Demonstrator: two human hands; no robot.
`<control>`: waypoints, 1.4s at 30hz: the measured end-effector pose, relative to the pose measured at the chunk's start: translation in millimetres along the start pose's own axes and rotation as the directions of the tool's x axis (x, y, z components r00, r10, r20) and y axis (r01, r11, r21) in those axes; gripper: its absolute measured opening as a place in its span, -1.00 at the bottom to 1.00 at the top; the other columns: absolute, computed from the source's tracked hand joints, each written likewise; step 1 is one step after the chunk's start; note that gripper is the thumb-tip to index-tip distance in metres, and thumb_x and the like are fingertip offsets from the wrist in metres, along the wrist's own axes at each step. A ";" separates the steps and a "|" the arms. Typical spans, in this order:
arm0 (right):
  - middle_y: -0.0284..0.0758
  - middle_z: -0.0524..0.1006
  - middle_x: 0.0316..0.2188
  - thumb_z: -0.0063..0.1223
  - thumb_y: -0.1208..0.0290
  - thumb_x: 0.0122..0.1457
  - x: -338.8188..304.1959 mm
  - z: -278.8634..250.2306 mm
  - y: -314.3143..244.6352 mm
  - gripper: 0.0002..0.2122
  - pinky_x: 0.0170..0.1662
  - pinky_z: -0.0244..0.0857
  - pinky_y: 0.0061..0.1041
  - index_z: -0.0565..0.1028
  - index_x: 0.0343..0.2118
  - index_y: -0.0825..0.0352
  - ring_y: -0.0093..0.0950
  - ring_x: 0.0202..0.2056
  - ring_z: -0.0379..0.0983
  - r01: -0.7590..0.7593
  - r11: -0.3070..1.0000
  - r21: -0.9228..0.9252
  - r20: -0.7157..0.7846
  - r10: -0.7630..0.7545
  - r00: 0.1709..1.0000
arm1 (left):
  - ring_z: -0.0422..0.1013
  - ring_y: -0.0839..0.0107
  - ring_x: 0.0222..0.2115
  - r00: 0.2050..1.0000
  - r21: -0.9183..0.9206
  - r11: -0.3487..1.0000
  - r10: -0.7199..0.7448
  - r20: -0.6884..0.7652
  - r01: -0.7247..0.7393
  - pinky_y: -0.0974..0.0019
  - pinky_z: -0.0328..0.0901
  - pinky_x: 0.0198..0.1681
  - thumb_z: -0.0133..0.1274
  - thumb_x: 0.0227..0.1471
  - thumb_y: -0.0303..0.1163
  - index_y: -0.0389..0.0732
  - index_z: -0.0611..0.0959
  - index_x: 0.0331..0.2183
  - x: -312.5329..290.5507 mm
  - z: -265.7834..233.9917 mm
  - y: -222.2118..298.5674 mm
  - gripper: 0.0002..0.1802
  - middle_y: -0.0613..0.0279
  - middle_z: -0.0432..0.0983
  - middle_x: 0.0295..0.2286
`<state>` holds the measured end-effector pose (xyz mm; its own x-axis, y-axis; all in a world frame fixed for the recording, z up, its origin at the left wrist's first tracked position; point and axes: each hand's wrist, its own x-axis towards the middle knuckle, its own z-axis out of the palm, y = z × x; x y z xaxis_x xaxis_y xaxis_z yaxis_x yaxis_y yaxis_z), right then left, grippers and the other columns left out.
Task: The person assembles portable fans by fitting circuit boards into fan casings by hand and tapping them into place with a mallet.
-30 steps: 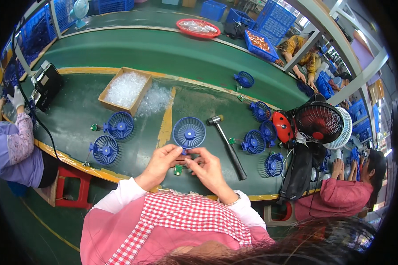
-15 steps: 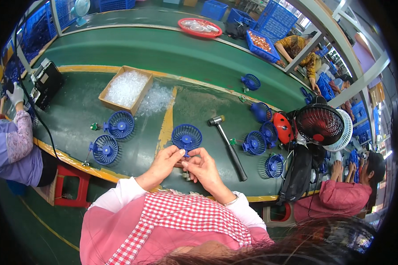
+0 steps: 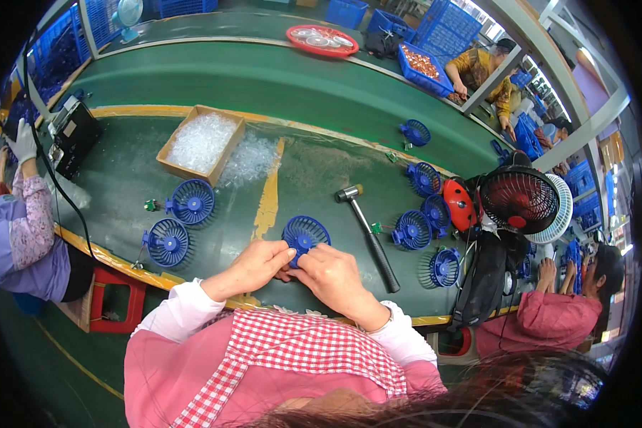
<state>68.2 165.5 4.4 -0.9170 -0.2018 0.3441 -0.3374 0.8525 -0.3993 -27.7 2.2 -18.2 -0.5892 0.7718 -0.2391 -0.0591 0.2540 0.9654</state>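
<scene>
A round blue fan housing with a slatted grille (image 3: pixel 307 232) is held between my two hands, close to the bench's near edge. My left hand (image 3: pixel 258 262) pinches its lower end from the left with thumb and fingers. From the right, my right hand (image 3: pixel 333 277) closes over the same lower end, and its fingers hide what lies beneath. A hammer (image 3: pixel 367 239) with a black grip rests on the bench to the right of my hands. Left of them lie two more blue fan housings (image 3: pixel 190 202), with small green boards on wires.
A cardboard box (image 3: pixel 201 143) of clear plastic bits stands at the back left, some spilled beside it. Several blue housings (image 3: pixel 411 230), a ladybird-patterned thing (image 3: pixel 459 205) and a black fan (image 3: pixel 518 200) crowd the right. A green belt (image 3: pixel 264 78) runs behind. Co-workers sit left and right.
My hands and the fan housing have shifted slightly right and nearer me. My right hand has turned and closed over the housing's lower end. On the belt, a blue housing has moved right.
</scene>
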 end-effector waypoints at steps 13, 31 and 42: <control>-0.42 0.48 -0.66 0.13 0.46 0.11 -10.3 19.8 25.6 -0.88 -0.54 0.17 -0.68 0.53 -0.49 0.39 -0.71 -0.61 0.31 -0.488 0.431 0.759 0.226 0.528 0.819 | 0.28 0.13 -0.12 0.927 0.510 0.782 0.363 0.095 -0.358 0.18 0.20 -0.03 0.24 -0.16 -0.08 -0.37 0.55 -0.25 0.4 0.7 -1.7 -0.44 0.01 0.39 -0.19; -0.18 0.41 -0.30 0.11 0.58 -0.05 -15.2 -10.9 59.4 -0.75 -0.18 0.23 -0.30 0.43 -0.24 0.40 -0.20 -0.25 0.31 -0.423 0.892 -0.157 -0.382 0.340 0.859 | 0.24 0.22 -0.12 0.878 0.582 0.763 0.450 -0.164 -0.283 0.20 0.12 -0.02 0.33 -0.30 -0.13 -0.33 0.63 -0.40 5.6 13.4 -23.7 -0.52 0.16 0.45 -0.26; -0.18 0.36 -0.36 0.13 0.49 0.00 -34.2 -3.5 69.3 -0.85 -0.32 0.30 -0.27 0.41 -0.39 0.39 -0.18 -0.34 0.39 -0.571 0.797 -0.198 -0.328 0.495 0.805 | 0.24 0.21 -0.11 0.889 0.532 0.799 0.426 -0.170 -0.281 0.20 0.11 -0.01 0.34 -0.32 -0.17 -0.32 0.62 -0.41 7.7 13.6 -24.3 -0.54 0.18 0.45 -0.25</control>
<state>76.9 233.2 -32.1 -0.8349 0.4178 0.3583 0.2969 0.8900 -0.3460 -19.8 9.8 -44.9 -0.6855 0.6952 0.2164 0.5473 0.2960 0.7829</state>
